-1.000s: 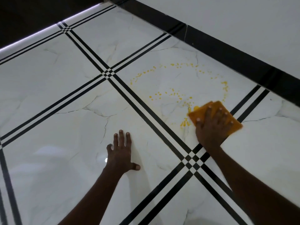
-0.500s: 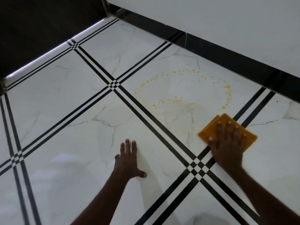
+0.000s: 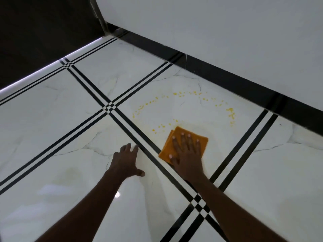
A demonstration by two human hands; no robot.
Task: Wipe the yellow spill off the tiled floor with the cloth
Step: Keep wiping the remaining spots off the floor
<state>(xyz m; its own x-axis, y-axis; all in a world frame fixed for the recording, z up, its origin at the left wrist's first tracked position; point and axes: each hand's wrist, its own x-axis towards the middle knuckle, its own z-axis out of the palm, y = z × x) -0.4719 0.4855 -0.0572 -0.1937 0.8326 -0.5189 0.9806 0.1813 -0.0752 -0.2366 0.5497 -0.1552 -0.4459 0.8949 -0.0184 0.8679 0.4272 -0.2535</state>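
The tiled floor (image 3: pixel 52 123) fills most of the view: glossy white marble-look tiles crossed by triple black stripes that meet in small chequered squares. Along its far edge runs a black skirting (image 3: pixel 227 79) under a pale wall (image 3: pixel 227 32), with a dark opening (image 3: pixel 35 32) at the upper left. On the tile nearest the skirting lies the yellow spill (image 3: pixel 230 114), a loose ring of small drops and specks, thickest at its right side and thinner along the far arc and the left. The orange cloth (image 3: pixel 202 139), folded into a square, lies flat on the floor at the near edge of that ring, just beside one black stripe. The right hand (image 3: pixel 187 154) presses down on the cloth, palm flat and fingers spread wide. The left hand (image 3: pixel 126 161) rests open on the neighbouring tile, fingertips reaching the stripe, thumb stuck out to the side
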